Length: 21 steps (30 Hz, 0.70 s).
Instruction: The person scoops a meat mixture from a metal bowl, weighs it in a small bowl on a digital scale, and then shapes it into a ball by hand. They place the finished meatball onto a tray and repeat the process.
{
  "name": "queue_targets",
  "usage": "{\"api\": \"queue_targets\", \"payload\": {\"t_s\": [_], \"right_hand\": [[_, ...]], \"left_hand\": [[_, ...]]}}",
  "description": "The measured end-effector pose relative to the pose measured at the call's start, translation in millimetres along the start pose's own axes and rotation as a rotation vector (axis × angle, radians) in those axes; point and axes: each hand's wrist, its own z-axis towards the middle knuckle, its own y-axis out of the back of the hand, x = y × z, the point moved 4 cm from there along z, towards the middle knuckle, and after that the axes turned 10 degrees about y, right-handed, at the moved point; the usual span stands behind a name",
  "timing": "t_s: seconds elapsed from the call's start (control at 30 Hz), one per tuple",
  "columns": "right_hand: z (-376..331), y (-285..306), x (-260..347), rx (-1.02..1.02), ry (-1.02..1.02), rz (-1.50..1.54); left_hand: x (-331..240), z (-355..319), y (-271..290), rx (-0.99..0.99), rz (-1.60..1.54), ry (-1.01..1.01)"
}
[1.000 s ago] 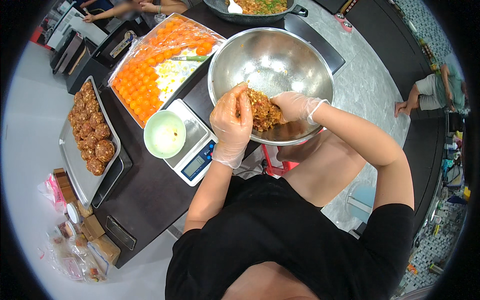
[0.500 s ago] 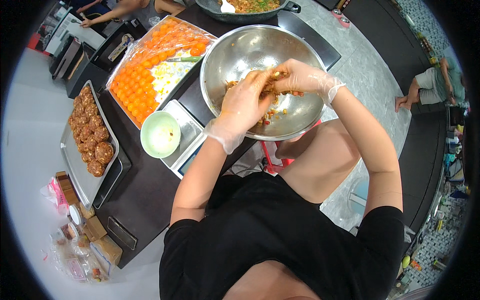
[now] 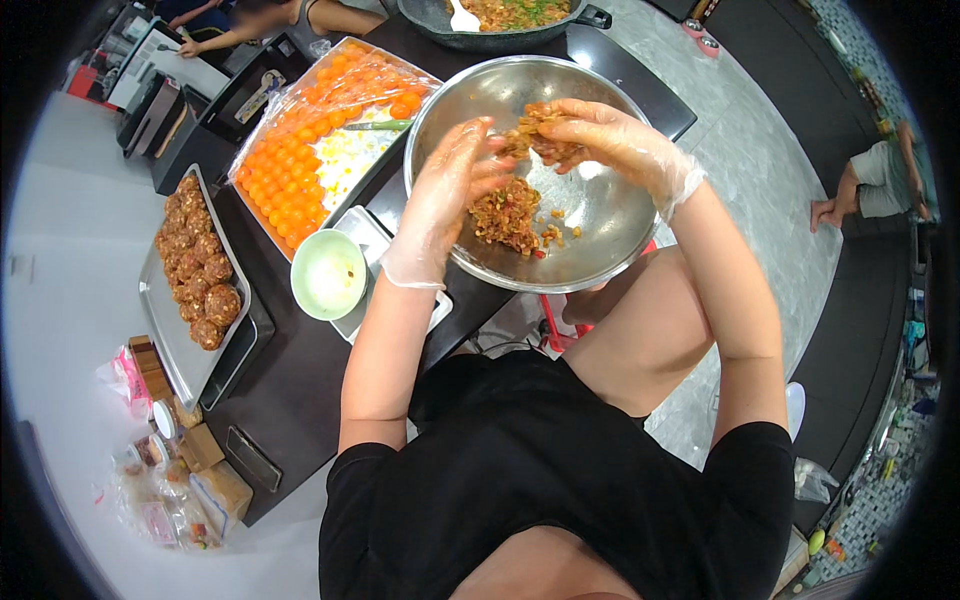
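A large steel mixing bowl [image 3: 600,235] stands in front of me, with a mound of reddish-brown chopped food mixture [image 3: 507,215] and loose crumbs in its bottom. Both my hands wear clear plastic gloves. Over the left side of the bowl, my left hand [image 3: 450,185] has its fingers apart, with bits of mixture on the fingertips and no clump in it. My right hand [image 3: 610,145], above the bowl's far right part, holds a clump of mixture [image 3: 550,140] in its curled fingers; the hand hides part of the clump.
Left of the bowl are a kitchen scale [image 3: 360,235], a pale green bowl [image 3: 328,275] and a plastic-covered tray of orange yolk-like balls [image 3: 285,190]. Brown balls [image 3: 205,265] fill a metal tray farther left. A dark pan [image 3: 500,38] stands beyond. Other people are at the far edges.
My hands have moved apart, the left one leftward and opening, the right one keeping a clump. The mound in the bowl now shows between them. The whole view has shifted slightly.
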Motion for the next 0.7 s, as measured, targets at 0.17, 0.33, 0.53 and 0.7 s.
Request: {"api": "queue_targets", "payload": {"t_s": [0.17,0.33,0.53,0.7], "right_hand": [[-1,-29,13,0.117,0.339,-0.450],[0,-35,32,-0.014,0.449,-0.733],[21,-31,24,0.056,0.313,-0.572],[14,3,35,0.033,0.119,-0.442]], "left_hand": [[11,1,-30,0.245,-0.669,0.370],[12,3,-27,0.038,-0.693,0.263],[7,-5,-32,0.027,-0.565,0.160],[4,-7,-15,0.070,-0.526,0.167]]}}
